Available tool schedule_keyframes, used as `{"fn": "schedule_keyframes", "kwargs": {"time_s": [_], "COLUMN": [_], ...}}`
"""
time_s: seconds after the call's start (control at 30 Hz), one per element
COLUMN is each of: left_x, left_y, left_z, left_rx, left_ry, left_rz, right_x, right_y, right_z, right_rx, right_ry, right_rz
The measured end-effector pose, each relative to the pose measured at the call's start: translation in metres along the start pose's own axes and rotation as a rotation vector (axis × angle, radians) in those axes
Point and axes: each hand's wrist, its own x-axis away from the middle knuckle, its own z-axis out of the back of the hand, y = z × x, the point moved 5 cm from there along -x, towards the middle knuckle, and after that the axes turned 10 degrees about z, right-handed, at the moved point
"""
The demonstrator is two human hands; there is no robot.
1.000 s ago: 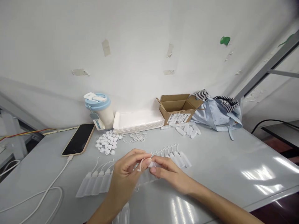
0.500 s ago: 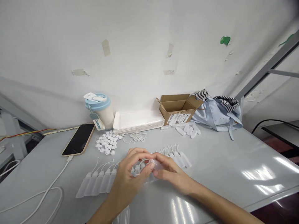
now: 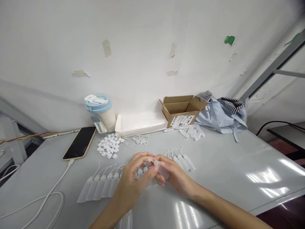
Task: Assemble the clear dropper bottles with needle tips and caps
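Note:
My right hand (image 3: 177, 176) is closed around a small translucent squeeze bottle (image 3: 164, 172), its mouth tilted up toward my left hand. Thumb and fingers of my left hand (image 3: 133, 176) are pinched at the bottle's neck on a thin white strap (image 3: 150, 160), mostly hidden by the fingers. Behind and below both hands, a row of similar bottles (image 3: 95, 189) lies on the table, each with a white strap at its neck. More strapped bottles (image 3: 186, 162) show to the right of my hands.
White caps (image 3: 108, 145) are heaped beside a phone (image 3: 80, 143) on a charging cable. Loose straps (image 3: 140, 140) lie before a stack of white envelopes (image 3: 141, 122). Bare bottles (image 3: 190, 131) sit by an open cardboard box (image 3: 179, 114). A tumbler (image 3: 101, 111) and cloth bag (image 3: 219, 114) stand behind.
The bottle has turned in my right hand, so its mouth shows more clearly. My right fingers have shifted lower around it, and the strap loop shows less beside my left fingers.

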Motion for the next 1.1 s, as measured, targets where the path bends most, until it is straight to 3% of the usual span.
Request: {"fn": "schedule_keyframes", "kwargs": {"time_s": [0.23,0.33,0.43,0.53,0.63,0.8,1.1], "left_x": [0.001,0.003,0.010,0.024,0.032,0.029,0.028], "left_y": [-0.003,-0.004,0.006,0.026,0.037,0.033,0.031], "left_z": [0.000,0.003,0.011,0.011,0.000,-0.014,-0.016], "left_rx": [-0.044,-0.095,-0.171,-0.287,-0.415,-0.601,-0.674], "left_ry": [0.033,0.127,0.344,0.501,0.465,0.371,0.403], "left_rz": [-0.014,-0.056,-0.249,-0.587,-0.781,-0.803,-0.865], "right_x": [-0.001,-0.001,0.000,0.000,0.000,0.000,0.001], "right_y": [0.001,0.000,0.000,-0.001,0.000,0.002,0.008], "right_z": [-0.003,-0.003,-0.001,0.001,0.000,-0.002,-0.005], "right_rx": [-0.137,-0.233,-0.353,-0.455,-0.517,-0.601,-0.520], "right_ry": [0.058,0.089,0.126,0.133,0.125,0.131,0.099], "right_rz": [-0.094,-0.138,-0.178,-0.187,-0.179,-0.155,-0.151]}}
